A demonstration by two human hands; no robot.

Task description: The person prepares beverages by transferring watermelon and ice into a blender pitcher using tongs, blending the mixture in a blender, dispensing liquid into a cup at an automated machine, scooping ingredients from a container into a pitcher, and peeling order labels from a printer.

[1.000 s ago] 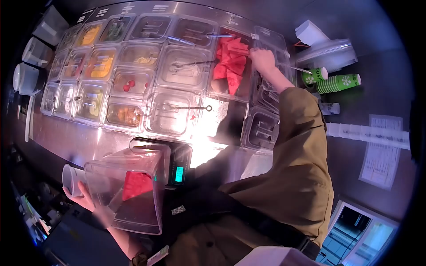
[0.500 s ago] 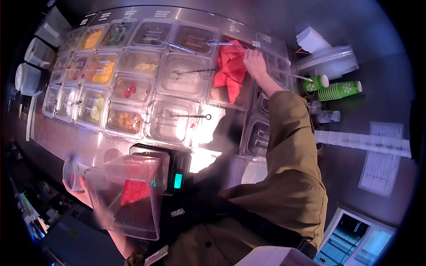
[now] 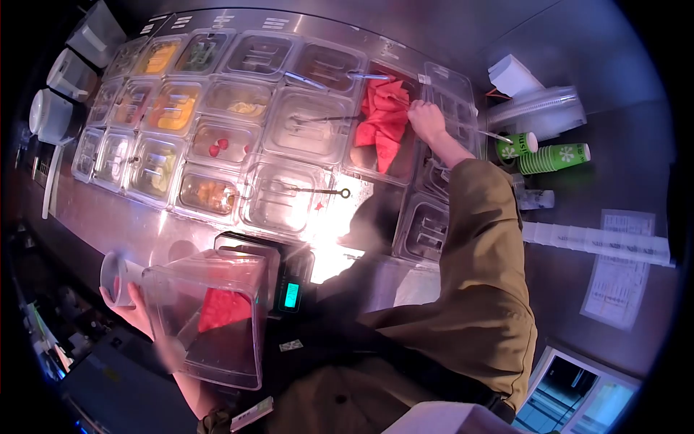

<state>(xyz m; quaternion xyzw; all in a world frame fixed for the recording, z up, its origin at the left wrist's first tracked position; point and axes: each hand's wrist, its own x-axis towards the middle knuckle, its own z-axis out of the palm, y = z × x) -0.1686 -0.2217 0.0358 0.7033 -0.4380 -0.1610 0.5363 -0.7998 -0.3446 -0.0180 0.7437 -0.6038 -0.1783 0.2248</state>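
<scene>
At the lower left my left hand [image 3: 132, 307] has its fingers wrapped round a clear cup [image 3: 112, 273]. Beside it is a large clear container [image 3: 163, 289], tilted, with a red piece [image 3: 224, 309] inside; my left forearm shows beneath it. My right hand [image 3: 426, 119] is closed at the right edge of a pan of red pieces [image 3: 383, 119]. What its fingers grip, possibly a utensil, is too hidden to make out.
Lidded pans [image 3: 303, 130] of food fill the counter. A black scale [image 3: 293, 286] with a lit display lies near the container. Stacked green cups [image 3: 557, 158], clear lids [image 3: 538, 108] and a paper sheet [image 3: 618, 278] are at the right.
My right hand moved left and down over the red pieces, then back a little to the right. The red pieces have shifted in shape. My left hand still holds the cup.
</scene>
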